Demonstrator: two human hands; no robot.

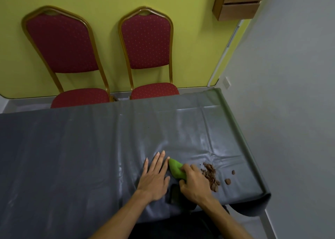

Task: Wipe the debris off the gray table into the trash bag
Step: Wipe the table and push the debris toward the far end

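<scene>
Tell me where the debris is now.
In the head view, the debris lies on the gray table near its right edge, beside the right hand gripping the green cloth.

Two chairs [146, 43], one cloth [175, 168], perhaps three stray crumbs [227, 181].

The right hand [194, 182] covers the near end of the cloth [175, 168]. The bench [72, 148] hides the front of both chair seats [81, 96]; its left side is cut off.

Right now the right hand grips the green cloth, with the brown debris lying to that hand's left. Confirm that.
Wrong side. The head view shows the right hand gripping the green cloth, but the brown debris lies to that hand's right.
</scene>
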